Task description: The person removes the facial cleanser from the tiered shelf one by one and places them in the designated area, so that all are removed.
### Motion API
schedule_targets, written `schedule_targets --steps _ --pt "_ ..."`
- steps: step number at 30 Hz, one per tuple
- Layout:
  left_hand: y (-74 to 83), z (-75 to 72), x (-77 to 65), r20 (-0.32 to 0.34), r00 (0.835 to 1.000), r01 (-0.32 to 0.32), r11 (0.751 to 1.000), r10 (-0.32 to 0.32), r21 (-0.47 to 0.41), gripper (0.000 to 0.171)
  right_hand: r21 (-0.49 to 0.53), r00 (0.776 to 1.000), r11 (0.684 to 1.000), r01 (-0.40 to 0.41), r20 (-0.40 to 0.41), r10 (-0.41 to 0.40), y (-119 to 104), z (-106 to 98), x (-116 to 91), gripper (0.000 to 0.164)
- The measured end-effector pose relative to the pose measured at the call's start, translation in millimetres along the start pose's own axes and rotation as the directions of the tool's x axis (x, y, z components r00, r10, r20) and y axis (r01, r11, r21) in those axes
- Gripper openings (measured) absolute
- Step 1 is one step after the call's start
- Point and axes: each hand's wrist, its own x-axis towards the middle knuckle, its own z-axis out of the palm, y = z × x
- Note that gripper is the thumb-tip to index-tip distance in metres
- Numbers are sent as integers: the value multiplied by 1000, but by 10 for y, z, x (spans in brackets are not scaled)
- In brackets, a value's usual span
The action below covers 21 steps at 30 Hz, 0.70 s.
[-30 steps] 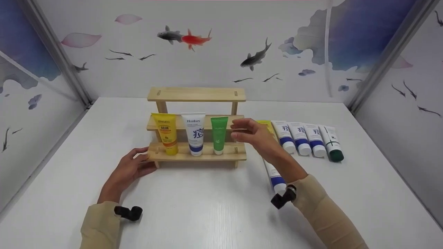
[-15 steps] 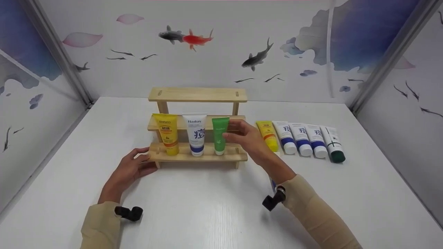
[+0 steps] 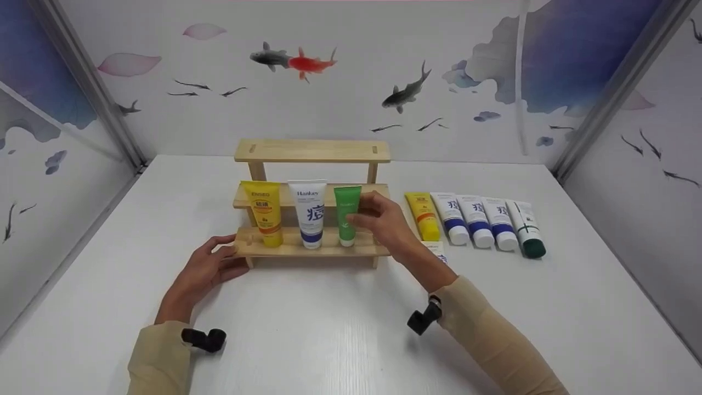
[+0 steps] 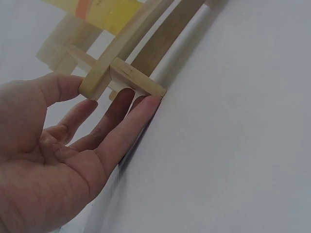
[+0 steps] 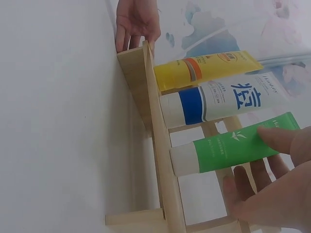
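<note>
A three-tier wooden display rack (image 3: 312,151) stands on the white table. On its lowest board stand three squeeze tubes on their caps: a yellow tube (image 3: 265,211), a white-and-blue tube (image 3: 310,211) and, rightmost, a green tube (image 3: 345,206). My right hand (image 3: 386,225) pinches the green tube, the thumb on its front and the fingers behind, as the right wrist view shows. With its thumb on the end of the lowest board and fingertips against the leg below, my left hand (image 4: 63,145) grips the rack's left end.
Right of the rack, a row of tubes lies on the table: a yellow one (image 3: 423,216), several white-and-blue ones (image 3: 476,219) and a white one with a dark green cap (image 3: 527,227). Another white tube (image 3: 436,249) is mostly hidden beneath my right forearm. Printed wall panels enclose the table.
My right hand has moved left from beside the green tube and now pinches it. The lying yellow tube has come into fuller view. My left hand has stayed on the rack.
</note>
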Motion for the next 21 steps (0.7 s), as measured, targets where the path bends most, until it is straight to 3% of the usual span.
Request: schedule_targets --steps 7,14,21 --pt "-6 4 -5 7 1000 4 1000 -4 -31 52 43 1000 999 6 -22 -6 -51 -43 -101 39" --pt "0 8 -12 4 1000 8 999 -8 -37 53 120 995 989 80 -69 -72 -176 -257 -276 41" --pt "-1 -4 -8 9 1000 5 997 -5 -75 56 144 989 987 74 -138 -54 -244 -475 -484 46"
